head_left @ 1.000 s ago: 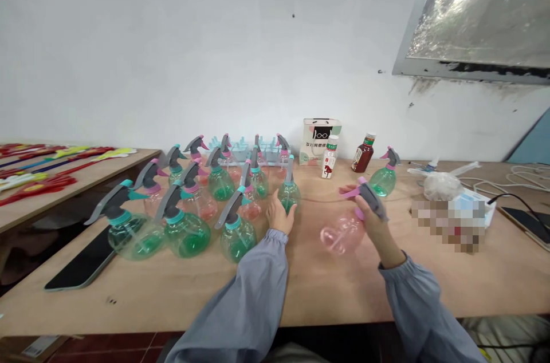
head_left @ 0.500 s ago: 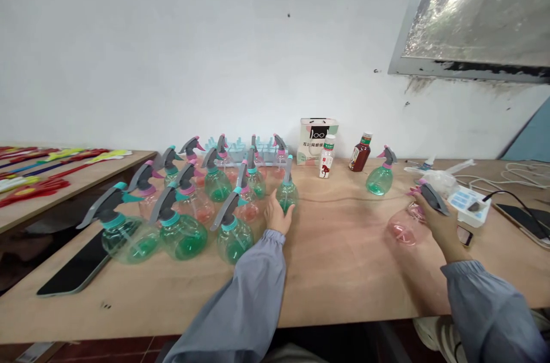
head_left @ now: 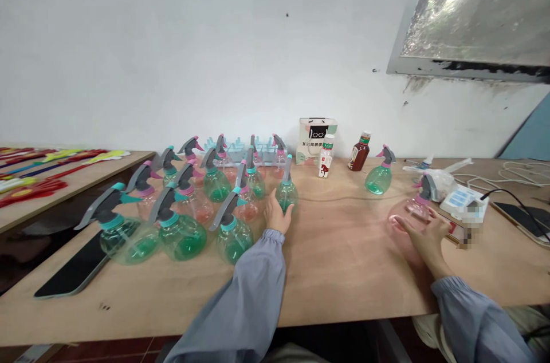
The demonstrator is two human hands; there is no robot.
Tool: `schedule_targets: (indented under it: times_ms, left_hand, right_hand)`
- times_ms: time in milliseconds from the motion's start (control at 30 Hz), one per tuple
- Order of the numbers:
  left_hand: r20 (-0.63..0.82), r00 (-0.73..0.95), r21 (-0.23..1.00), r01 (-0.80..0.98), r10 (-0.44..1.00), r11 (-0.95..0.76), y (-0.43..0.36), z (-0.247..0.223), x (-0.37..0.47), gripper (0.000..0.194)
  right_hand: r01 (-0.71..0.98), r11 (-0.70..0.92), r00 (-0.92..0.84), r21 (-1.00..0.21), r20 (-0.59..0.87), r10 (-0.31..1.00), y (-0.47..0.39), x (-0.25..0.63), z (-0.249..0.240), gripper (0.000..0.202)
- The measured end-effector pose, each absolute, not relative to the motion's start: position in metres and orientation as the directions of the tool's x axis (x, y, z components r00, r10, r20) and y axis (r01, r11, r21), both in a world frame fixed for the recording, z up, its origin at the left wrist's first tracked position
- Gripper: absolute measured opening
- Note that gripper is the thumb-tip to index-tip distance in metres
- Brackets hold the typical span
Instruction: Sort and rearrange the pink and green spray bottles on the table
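Note:
My left hand is wrapped around the near side of a green spray bottle with a grey and teal sprayer head, upright on the table. My right hand grips the round body of a pink spray bottle topped by a grey and pink head; its far fingers are partly hidden. Left of my left hand stand several green and pink spray bottles, the nearest a green spray bottle. Farther back on the right is another green spray bottle with a pink collar.
At the wall stand a paper bag, a white drink bottle and a brown drink bottle. A black phone lies at the left. Cables, a plastic bag and another phone lie on the right.
My right hand has shifted from the pink bottle's sprayer head down to its body, and that bottle's head has turned. My left hand stays at the green bottle.

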State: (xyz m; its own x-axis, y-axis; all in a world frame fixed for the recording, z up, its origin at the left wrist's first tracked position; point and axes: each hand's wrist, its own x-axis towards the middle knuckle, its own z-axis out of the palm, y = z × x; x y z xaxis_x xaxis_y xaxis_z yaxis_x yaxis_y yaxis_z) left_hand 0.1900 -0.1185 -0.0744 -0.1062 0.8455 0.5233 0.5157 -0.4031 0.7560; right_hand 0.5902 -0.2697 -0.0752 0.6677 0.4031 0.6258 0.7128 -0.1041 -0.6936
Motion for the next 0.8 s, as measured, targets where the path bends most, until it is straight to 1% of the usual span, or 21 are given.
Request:
schedule_targets:
  times_ms: [67, 133, 200, 300, 400, 533, 800]
  left_hand:
    - [0.526, -0.102, 0.752, 0.519, 0.844, -0.406, -0.118, -0.075, 0.19, 0.074]
    - [0.526, -0.105, 0.752, 0.522, 0.844, -0.404, -0.118, -0.076, 0.19, 0.074]
    - [0.527, -0.106, 0.751, 0.522, 0.843, -0.404, -0.117, -0.075, 0.19, 0.074]
    - [0.524, -0.098, 0.751, 0.521, 0.846, -0.404, -0.118, -0.074, 0.19, 0.074]
    - [0.517, -0.089, 0.754, 0.518, 0.851, -0.404, -0.118, -0.073, 0.19, 0.075]
    - [0.515, -0.088, 0.757, 0.514, 0.853, -0.404, -0.119, -0.073, 0.19, 0.075]
    - [0.533, -0.097, 0.75, 0.515, 0.841, -0.416, -0.118, -0.075, 0.191, 0.075]
  right_hand:
    - [0.711, -0.14, 0.679, -0.69, 0.62, 0.393, -0.257, 0.599, -0.073, 0.112]
    - [0.702, -0.135, 0.684, -0.699, 0.609, 0.402, -0.242, 0.609, -0.072, 0.112]
    - [0.666, -0.074, 0.692, -0.742, 0.577, 0.434, -0.226, 0.619, -0.073, 0.114]
    - [0.549, 0.061, 0.715, -0.834, 0.506, 0.481, -0.207, 0.628, -0.079, 0.118]
    - [0.486, 0.129, 0.737, -0.864, 0.485, 0.472, -0.191, 0.631, -0.084, 0.116]
    - [0.478, 0.137, 0.746, -0.868, 0.483, 0.459, -0.173, 0.629, -0.087, 0.116]
    - [0.418, 0.145, 0.751, -0.897, 0.431, 0.501, -0.159, 0.622, -0.079, 0.118]
